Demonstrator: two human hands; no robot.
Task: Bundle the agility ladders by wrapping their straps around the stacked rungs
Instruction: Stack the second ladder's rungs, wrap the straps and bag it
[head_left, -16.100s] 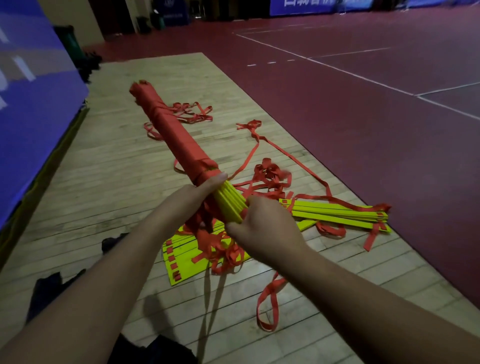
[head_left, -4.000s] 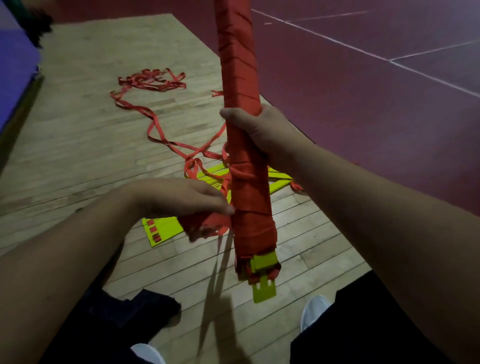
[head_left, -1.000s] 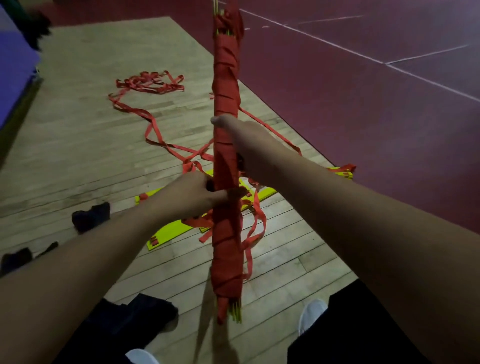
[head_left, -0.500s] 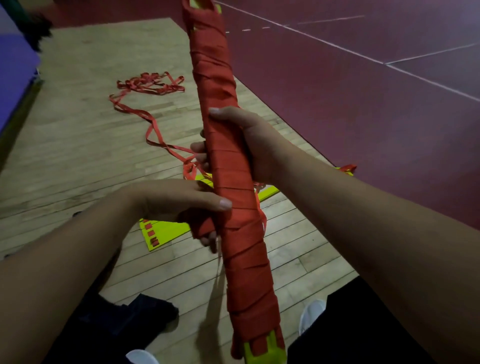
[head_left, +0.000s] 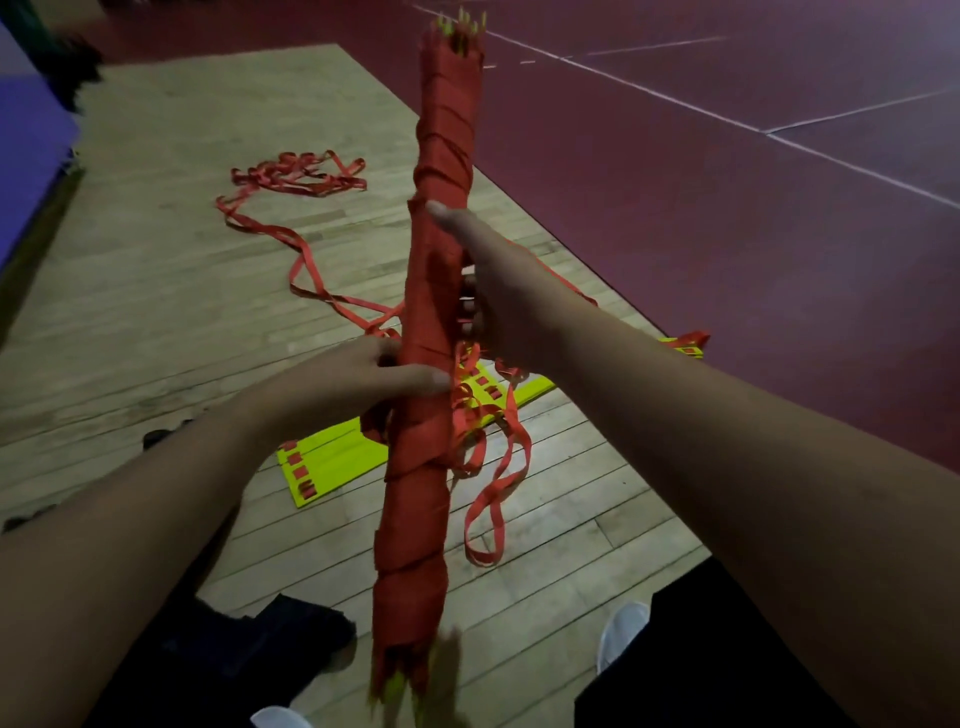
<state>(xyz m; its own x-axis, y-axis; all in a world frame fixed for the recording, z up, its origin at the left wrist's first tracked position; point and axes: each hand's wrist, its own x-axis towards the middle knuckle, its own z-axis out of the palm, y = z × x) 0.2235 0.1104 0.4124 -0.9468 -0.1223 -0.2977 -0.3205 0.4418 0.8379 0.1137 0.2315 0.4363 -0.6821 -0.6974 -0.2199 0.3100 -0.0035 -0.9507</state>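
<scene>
A long bundle of stacked yellow rungs wrapped in red strap (head_left: 434, 322) stands nearly upright in front of me, yellow rung ends showing at top and bottom. My right hand (head_left: 493, 291) grips its middle from the right, thumb up along the wrap. Lower down, my left hand (head_left: 358, 387) grips the bundle from the left, thumb across the front. A loose red strap loop (head_left: 493, 499) hangs off the bundle's right side. Behind it, a second stack of yellow rungs (head_left: 332, 457) lies flat on the floor.
More red strap (head_left: 296, 174) trails in a heap across the wooden floor (head_left: 156, 291) at the back left. Dark red court flooring (head_left: 727, 208) lies to the right. A blue mat (head_left: 26, 150) borders the left. Dark clothing (head_left: 249, 654) and my white shoes are below.
The bundle has turned from its broad face to its narrow edge and come back nearly upright. The loose strap loop has swung out to the right. Both hands keep their hold.
</scene>
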